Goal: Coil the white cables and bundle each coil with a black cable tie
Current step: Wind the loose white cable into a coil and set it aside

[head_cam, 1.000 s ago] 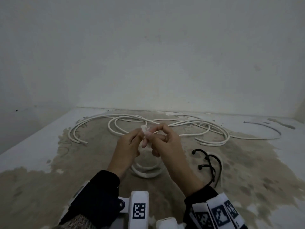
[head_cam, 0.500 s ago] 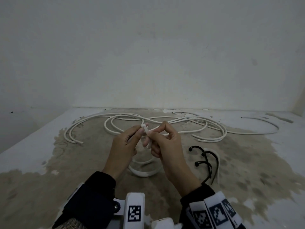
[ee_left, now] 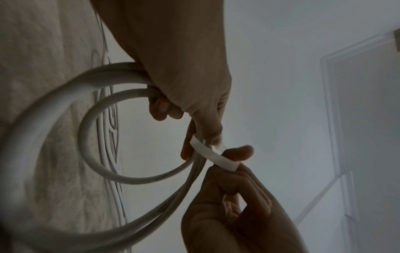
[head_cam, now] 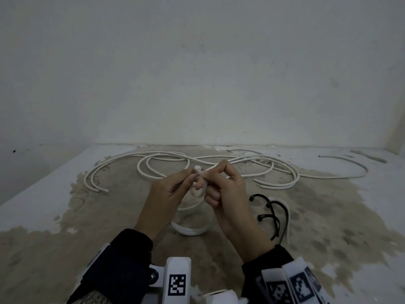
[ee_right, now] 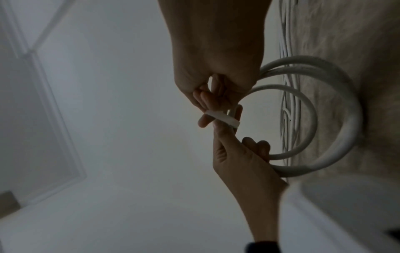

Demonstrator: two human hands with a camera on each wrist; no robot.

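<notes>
A small coil of white cable hangs from both hands above the table. My left hand grips the coil's top strands, with its fingers curled round them in the left wrist view. A short flat white strip crosses those strands, and it also shows in the right wrist view. My right hand pinches this strip between thumb and fingertips. Black cable ties lie on the table just right of my right wrist, untouched. How the strip's far end sits is hidden.
Long loose white cables sprawl in loops across the back of the stained table, near the wall. One more cable piece curves at the far right. The table's left edge runs diagonally at the left.
Almost nothing differs. Both hands keep their hold at the top of the coil, with only small finger movements on the strip.
</notes>
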